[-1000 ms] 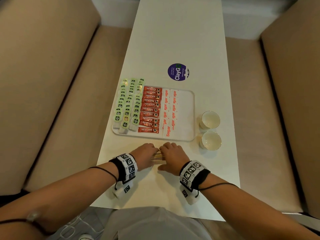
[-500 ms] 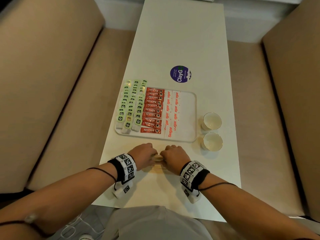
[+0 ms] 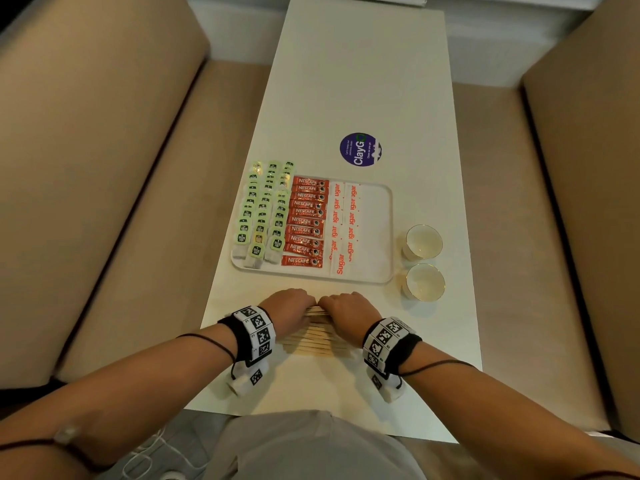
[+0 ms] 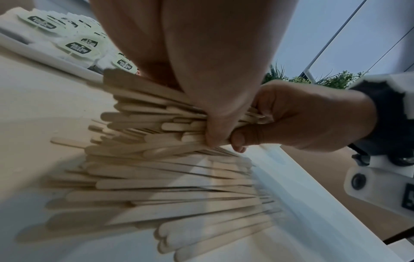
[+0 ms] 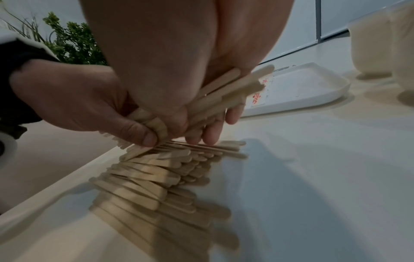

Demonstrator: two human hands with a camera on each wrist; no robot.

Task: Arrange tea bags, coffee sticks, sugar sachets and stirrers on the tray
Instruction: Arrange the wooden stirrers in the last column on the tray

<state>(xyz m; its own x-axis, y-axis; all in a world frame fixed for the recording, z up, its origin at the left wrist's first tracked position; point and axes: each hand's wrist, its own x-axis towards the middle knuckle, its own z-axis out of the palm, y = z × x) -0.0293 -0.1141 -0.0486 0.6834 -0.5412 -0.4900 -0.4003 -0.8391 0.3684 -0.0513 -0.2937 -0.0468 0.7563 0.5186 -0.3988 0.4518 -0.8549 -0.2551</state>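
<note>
Changed since half a second back: little; both hands still bunched over the stirrers, knuckles now nearly meeting.

Left hand [image 3: 290, 308]: closed grip on a bundle of stirrers [image 3: 317, 310], thumb under, fingers over. Holds one end so the sticks stay parallel.

Right hand [image 3: 349, 311]: closed grip on the same bundle from the opposite end. Probably squares the ends before a lift.

Loose stirrers [image 3: 313, 342]: flat on the tabletop [image 3: 363, 81], at 6 o'clock from the bundle, between the wrists. Left behind, likely too many for one grasp.

Tray [image 3: 377, 216]: at 12 o'clock from the hands, just beyond the knuckles.

Tea bags [image 3: 265, 209]: three columns at the tray's 9 o'clock side, far ends past the rim.

Coffee sticks [image 3: 306, 221]: one overlapped column, next toward 3 o'clock.

Sugar sachets [image 3: 343, 226]: two columns beside the coffee.

Bare strip at the tray's 3 o'clock edge: presumably kept for the stirrers.

Cups [image 3: 423, 261]: two, off the tray at 3 o'clock, apart from it.

Purple sticker [image 3: 360, 149]: at 12 o'clock beyond the tray.
</note>
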